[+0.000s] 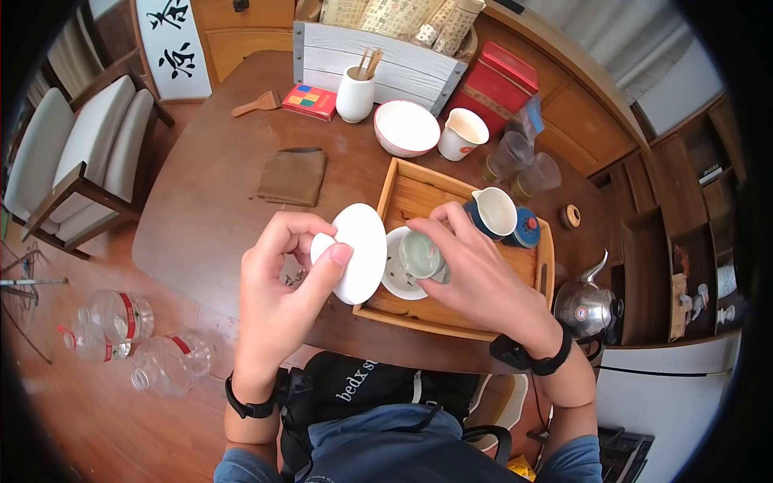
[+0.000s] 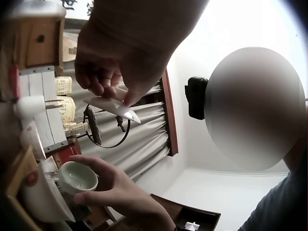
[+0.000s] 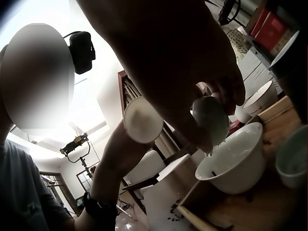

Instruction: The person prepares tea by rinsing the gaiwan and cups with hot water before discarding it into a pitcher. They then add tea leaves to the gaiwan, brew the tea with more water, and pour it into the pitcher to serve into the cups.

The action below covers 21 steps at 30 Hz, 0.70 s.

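The left hand (image 1: 278, 302) is pinching a white saucer (image 1: 361, 252) between thumb and curled fingers, above the table edge. The right hand (image 1: 475, 274) is gripping a pale green teacup (image 1: 421, 255), tilted over a white gaiwan bowl (image 1: 396, 278) on the wooden tea tray (image 1: 419, 197).

**Count on and around the table**

Two hands: left hand (image 1: 282, 282), right hand (image 1: 475, 274). One white lid (image 1: 360, 252), one small green cup (image 1: 421, 256), one wooden tray (image 1: 403, 189). Two blue pitchers (image 1: 493, 212) (one mostly hidden). Three plastic bottles (image 1: 121, 315) on the floor. Two clear glasses (image 1: 523, 165), one kettle (image 1: 584, 306), one folded cloth (image 1: 293, 175).
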Available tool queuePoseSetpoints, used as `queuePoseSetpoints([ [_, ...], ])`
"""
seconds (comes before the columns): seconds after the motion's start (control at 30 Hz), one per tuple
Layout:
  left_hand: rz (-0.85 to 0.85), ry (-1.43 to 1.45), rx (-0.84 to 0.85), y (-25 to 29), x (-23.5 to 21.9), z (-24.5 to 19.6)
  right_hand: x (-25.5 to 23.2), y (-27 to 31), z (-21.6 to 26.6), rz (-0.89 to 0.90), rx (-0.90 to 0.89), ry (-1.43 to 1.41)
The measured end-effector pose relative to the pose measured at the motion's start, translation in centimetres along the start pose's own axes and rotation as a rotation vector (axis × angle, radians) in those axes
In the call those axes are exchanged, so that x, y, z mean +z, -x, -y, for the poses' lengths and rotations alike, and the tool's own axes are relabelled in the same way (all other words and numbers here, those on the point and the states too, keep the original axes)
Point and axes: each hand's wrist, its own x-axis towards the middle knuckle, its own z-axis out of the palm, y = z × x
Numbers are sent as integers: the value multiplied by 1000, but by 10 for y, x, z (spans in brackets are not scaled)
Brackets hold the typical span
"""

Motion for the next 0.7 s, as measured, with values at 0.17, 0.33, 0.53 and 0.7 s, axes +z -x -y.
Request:
queuePoseSetpoints([
  [0.17, -1, -5, 8, 0, 1, 0, -15, -5, 15, -16, -117, 119],
  [0.33, -67, 11, -6, 0, 4, 2, -40, 2, 32, -12, -159, 182],
  [0.53, -59, 0, 0, 0, 6, 2, -44, 43, 8, -102, 80, 74],
  [0.7, -49, 4, 11, 0, 8, 6, -14, 94, -48, -223, 396, -67],
])
